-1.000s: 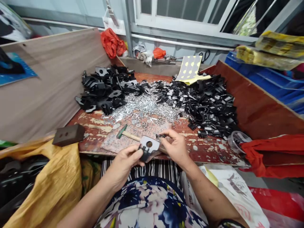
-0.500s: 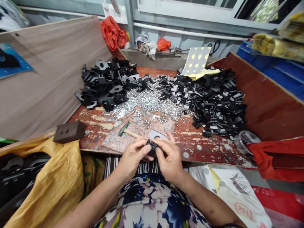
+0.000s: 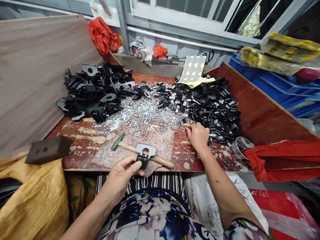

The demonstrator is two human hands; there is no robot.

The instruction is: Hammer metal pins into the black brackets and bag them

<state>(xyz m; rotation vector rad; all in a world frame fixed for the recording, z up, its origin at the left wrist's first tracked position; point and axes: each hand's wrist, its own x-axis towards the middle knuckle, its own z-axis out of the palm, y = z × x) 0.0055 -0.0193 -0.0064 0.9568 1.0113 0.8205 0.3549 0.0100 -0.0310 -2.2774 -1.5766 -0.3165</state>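
Between the thumb and fingers of my left hand [image 3: 126, 168] is a black plastic clip [image 3: 143, 158] with a flat grey plate that has a round hole. It is held over a hammer [image 3: 128, 146] with a green head and a wooden handle. My right hand [image 3: 198, 136] is at the right edge of the heap of small shiny metal pins [image 3: 147, 113], beside the pile of small black clip parts [image 3: 212, 106]. Its fingers are bent and pinched together at the tips; whatever lies between them is too small to make out.
Larger black plates with holes [image 3: 87, 93] are heaped at the left. A dark metal block [image 3: 48, 149] sits at the front left edge. A clear plastic tub [image 3: 241, 146] and red cloth [image 3: 275, 156] are at the right. Wooden boards [image 3: 265, 110] wall in the table.
My right hand has left the clip and moved forward and right to the pins. My left hand keeps the clip, now farther left in view, its grey plate plainly showing. The view has shifted right.
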